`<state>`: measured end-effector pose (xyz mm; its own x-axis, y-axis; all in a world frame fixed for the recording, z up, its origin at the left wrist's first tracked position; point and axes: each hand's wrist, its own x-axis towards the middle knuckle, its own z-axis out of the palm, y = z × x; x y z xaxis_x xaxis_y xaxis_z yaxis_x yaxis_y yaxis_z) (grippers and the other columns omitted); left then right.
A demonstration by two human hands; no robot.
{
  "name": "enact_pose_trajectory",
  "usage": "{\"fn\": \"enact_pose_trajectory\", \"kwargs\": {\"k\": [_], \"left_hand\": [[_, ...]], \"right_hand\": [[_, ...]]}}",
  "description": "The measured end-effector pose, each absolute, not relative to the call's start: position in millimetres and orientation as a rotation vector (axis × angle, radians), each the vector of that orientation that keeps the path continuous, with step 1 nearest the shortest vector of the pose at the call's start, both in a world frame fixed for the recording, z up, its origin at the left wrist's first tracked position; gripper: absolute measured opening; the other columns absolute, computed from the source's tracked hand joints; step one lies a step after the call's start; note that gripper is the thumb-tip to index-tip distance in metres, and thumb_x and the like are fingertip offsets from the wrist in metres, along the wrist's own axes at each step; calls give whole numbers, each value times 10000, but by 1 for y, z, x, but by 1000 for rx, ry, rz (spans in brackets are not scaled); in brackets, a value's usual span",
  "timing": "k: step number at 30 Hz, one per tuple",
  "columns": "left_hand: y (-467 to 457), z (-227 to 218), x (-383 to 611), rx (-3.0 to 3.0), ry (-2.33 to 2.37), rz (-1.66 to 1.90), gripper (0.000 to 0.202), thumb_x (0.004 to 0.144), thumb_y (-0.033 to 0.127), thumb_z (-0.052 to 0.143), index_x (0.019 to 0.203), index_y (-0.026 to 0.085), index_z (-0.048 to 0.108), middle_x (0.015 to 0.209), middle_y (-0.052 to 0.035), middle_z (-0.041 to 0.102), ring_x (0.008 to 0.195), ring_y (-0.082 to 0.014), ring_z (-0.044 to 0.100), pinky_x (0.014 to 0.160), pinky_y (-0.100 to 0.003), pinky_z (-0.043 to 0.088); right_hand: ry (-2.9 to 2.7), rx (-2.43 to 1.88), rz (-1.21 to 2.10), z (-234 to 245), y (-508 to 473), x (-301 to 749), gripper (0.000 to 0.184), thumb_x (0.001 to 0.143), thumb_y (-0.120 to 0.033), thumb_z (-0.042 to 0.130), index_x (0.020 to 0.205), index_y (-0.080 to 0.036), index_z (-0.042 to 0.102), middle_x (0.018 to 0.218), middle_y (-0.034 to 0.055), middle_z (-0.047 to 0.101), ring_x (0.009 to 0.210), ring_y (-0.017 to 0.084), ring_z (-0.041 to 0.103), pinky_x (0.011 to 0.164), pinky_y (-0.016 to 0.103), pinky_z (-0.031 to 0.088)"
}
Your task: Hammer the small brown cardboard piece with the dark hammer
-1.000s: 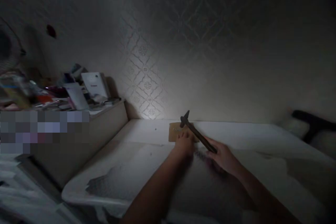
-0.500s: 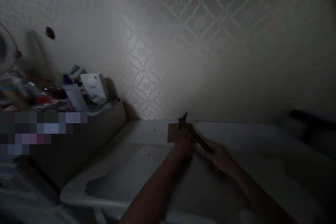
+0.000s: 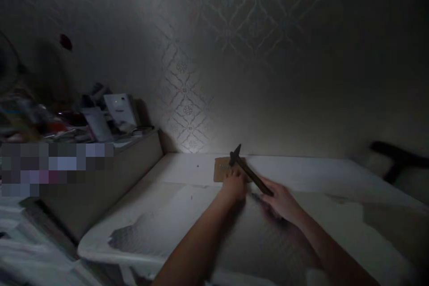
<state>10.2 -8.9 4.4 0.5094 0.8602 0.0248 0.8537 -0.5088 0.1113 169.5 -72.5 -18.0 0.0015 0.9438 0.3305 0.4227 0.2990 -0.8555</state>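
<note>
1. One hammer (image 3: 254,176) slants over the brown board (image 3: 219,177), its handle clamped in the right hand (image 3: 280,199).
2. The left hand (image 3: 234,184) rests its fingers on the board; whether they pinch anything, I cannot tell.
3. A row of small pieces (image 3: 224,166) shows on the board, which lies on the white table (image 3: 181,170).

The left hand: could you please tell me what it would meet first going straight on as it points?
The left hand would probably meet the hammer held in the right hand, though the hammer's height is unclear.
</note>
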Motion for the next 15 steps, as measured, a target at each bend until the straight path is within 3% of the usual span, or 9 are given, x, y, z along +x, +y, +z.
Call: {"fn": "enact_pose_trajectory", "kwargs": {"k": [3, 6, 12, 15], "left_hand": [[-10, 5, 10, 2649, 1507, 127, 529, 877, 222, 415, 1399, 135, 391, 1485, -180, 339, 1376, -330, 282, 1087, -505, 281], [-10, 6, 11, 2630, 1519, 126, 530, 880, 223, 413, 1402, 133, 391, 1488, -183, 335, 1372, -336, 286, 1089, -526, 269], [-11, 8, 12, 2604, 1535, 99, 543, 863, 227, 455, 1395, 133, 405, 1489, -193, 325, 1380, -352, 265, 1092, -536, 259], [-12, 8, 12, 2601, 1529, 98, 566, 858, 227, 468, 1409, 130, 383, 1500, -190, 308, 1388, -354, 251, 1097, -542, 248]], "right_hand": [[-1545, -1352, 735, -13, -74, 169, 603, 659, -204, 564, 1260, -223, 606, 852, -1, 733, 794, 226, 698, 625, 306, 577], [-1499, -1383, 861, -9, -75, 169, 627, 659, -238, 543, 1284, -199, 585, 602, -35, 650, 492, 167, 614, 431, 245, 490], [-1440, -1343, 974, -9, -73, 170, 732, 622, -262, 521, 1345, -152, 505, 501, -88, 512, 308, 90, 407, 307, 195, 320], [-1425, -1361, 1002, -11, -72, 172, 750, 622, -289, 522, 1356, -133, 490, 483, -102, 470, 282, 82, 378, 288, 192, 284]]}}
